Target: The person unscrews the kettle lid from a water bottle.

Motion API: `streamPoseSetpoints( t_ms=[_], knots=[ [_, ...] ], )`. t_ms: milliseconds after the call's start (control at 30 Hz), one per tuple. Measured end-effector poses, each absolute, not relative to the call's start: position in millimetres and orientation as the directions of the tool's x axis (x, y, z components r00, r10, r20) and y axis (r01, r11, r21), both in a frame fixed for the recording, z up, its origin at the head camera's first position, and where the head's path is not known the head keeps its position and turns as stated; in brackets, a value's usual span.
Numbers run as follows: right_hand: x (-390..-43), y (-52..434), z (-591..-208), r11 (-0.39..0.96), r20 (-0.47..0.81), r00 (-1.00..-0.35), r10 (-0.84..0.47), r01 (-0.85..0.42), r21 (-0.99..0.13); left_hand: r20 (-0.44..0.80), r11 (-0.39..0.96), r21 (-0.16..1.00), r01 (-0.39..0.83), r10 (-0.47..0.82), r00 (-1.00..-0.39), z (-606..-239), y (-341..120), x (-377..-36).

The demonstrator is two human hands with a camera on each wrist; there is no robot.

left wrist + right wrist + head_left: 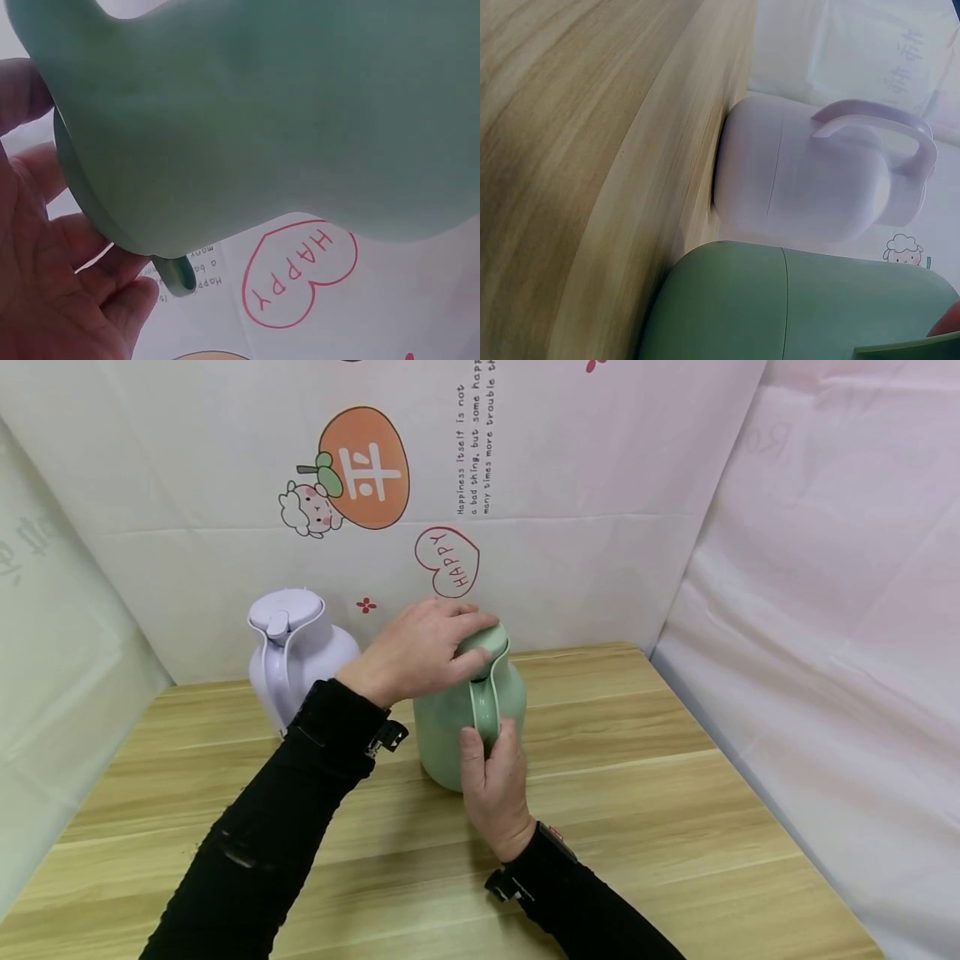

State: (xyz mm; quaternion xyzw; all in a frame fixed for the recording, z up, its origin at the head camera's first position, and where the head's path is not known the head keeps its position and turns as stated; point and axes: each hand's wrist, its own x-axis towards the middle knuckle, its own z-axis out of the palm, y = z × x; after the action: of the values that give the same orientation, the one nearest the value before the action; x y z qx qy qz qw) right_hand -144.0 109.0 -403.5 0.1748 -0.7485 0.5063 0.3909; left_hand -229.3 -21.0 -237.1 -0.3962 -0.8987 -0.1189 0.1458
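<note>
A pale green vacuum jug stood upright on the wooden table, between its left and right edges and nearer the back edge than the front of what showed. Its lid was seated in the mouth, so the contents were hidden. The left hand lay over the top of this jug, partly open around the lid, with the thumb on the near side and bent fingers at the rim; it held the lid, though how firmly could not be told. The right hand was closed round the lower part of the green handle, thumb on one side and fingers on the other, so the jug was below the left hand and just beyond the right. A lilac vacuum jug stood upright near the back left corner of the table, beside the green one, its own lid also on and its inside out of sight. Behind the back edge hung a printed white cloth.
</note>
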Motion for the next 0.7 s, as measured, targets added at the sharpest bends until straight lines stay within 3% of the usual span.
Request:
streamPoseSetpoints(
  t_ms=[700],
  knots=[
    [-143.6, 108.8, -402.8, 0.423, 0.751, -0.645, 0.140, -0.647, -0.635, 0.397, 0.722, 0.083, 0.687, 0.608, -0.687, -240.7, -15.1, -228.2]
  ],
)
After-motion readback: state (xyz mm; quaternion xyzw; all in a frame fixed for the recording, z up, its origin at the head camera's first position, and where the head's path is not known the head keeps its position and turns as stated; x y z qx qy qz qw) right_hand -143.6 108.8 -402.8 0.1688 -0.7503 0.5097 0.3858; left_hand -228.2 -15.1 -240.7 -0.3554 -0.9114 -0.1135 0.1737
